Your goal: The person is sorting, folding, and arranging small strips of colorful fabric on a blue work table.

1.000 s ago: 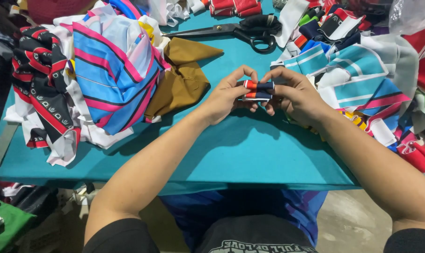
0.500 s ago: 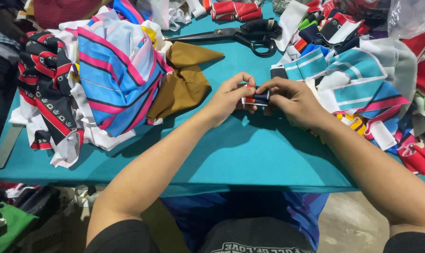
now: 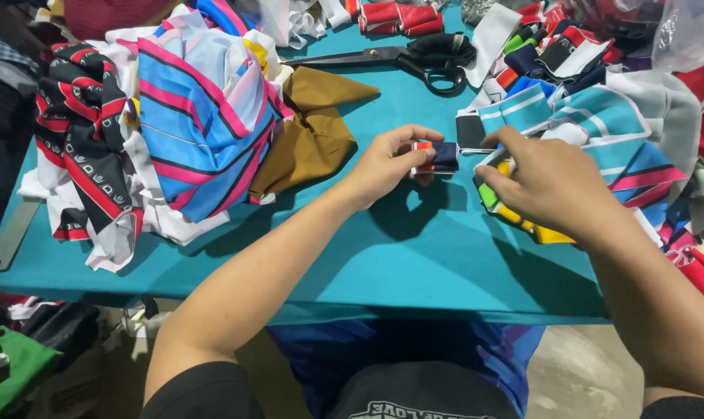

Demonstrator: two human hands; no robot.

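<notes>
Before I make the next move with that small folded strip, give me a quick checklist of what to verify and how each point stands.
1. Left hand has a grip on the small folded fabric piece: ok, pinched between thumb and fingers.
2. Right hand is free: ok, it holds nothing and reaches over the striped fabric pile.
3. Bare teal table in front of the hands: ok.
4. Black scissors lie apart from both hands: ok, at the far edge.
5. Brown cloth is apart from the left hand: ok, a gap shows.
6. Fold of the piece is neat: cannot tell, fingers cover it.
</notes>
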